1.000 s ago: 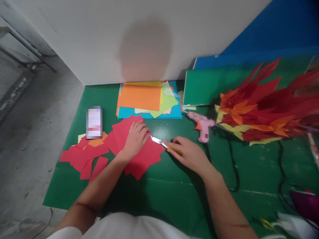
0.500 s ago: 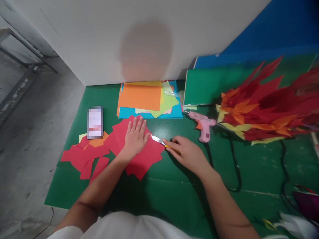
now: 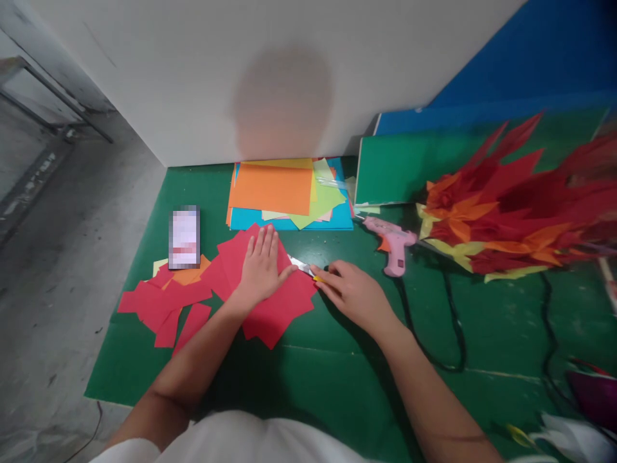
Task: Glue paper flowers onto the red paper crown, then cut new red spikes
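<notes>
My left hand [image 3: 260, 270] lies flat on a loose pile of red paper sheets [image 3: 277, 321]. Its fingers point away from me, and the thumb stretches out to the right, close to the blade. A pair of scissors [image 3: 301, 265] with a silver blade and a yellow and black handle is in my right hand [image 3: 354, 292]. The fingers wrap round the handle and hide most of it. The blade points left over the right side of the red sheets, its tip near my left thumb.
Red paper scraps [image 3: 168, 299] and a phone [image 3: 184, 238] lie at left. Coloured sheets [image 3: 272, 186] are stacked by the wall. To the right are a pink glue gun [image 3: 395, 244] with a black cord [image 3: 456, 321] and a red-orange paper flower piece [image 3: 496, 206].
My right hand has shifted slightly left with the scissors. My left thumb has spread further right towards the blade, while the other fingers have drawn together. The papers look unmoved.
</notes>
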{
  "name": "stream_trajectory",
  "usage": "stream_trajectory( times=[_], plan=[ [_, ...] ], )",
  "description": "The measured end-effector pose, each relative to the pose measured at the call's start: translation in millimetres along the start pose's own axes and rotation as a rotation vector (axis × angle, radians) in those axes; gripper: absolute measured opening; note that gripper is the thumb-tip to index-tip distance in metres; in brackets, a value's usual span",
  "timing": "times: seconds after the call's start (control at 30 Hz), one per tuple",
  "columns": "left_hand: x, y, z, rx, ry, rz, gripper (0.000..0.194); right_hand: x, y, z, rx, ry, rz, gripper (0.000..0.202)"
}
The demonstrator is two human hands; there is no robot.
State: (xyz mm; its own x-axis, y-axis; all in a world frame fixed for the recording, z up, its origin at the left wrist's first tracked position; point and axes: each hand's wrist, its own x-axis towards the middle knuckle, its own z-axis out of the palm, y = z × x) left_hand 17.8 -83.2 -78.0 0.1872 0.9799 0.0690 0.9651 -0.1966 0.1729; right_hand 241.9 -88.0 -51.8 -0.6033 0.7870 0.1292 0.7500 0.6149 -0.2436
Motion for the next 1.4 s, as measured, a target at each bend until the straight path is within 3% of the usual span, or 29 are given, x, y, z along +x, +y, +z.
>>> stream_trajectory(
  times=[0.43, 0.83, 1.0, 1.13, 1.23, 1.33, 1.4],
  plan=[
    [0, -2, 8.4, -0.051, 0.063, -0.002, 0.099, 39, -2, 12, -0.047, 0.022, 0.041, 0.039],
    [-1, -2, 7.3, -0.060, 0.063, 0.004, 0.093, 60, -8, 21, -0.111, 0.081, 0.100, 0.041],
    [-2, 0, 2.9, -0.099, 0.063, -0.034, 0.086, 63, 1, 17, -0.108, 0.169, 0.169, 0.044],
    [-4, -1, -11.7, -0.236, 0.190, -0.066, 0.068, 65, 6, 3, -0.171, 0.299, 0.290, 0.048],
    [-5, -12, -25.2, -0.300, 0.335, -0.154, 0.057, 62, -4, -5, -0.136, 0.380, 0.320, 0.056],
    [-8, -30, -34.8, -0.236, 0.354, -0.290, 0.068, 49, -22, 0, 0.082, 0.251, 0.163, 0.058],
    [-11, -40, -37.8, -0.162, 0.287, -0.346, 0.079, 39, -34, 9, 0.191, 0.140, 0.102, 0.065]
  ],
)
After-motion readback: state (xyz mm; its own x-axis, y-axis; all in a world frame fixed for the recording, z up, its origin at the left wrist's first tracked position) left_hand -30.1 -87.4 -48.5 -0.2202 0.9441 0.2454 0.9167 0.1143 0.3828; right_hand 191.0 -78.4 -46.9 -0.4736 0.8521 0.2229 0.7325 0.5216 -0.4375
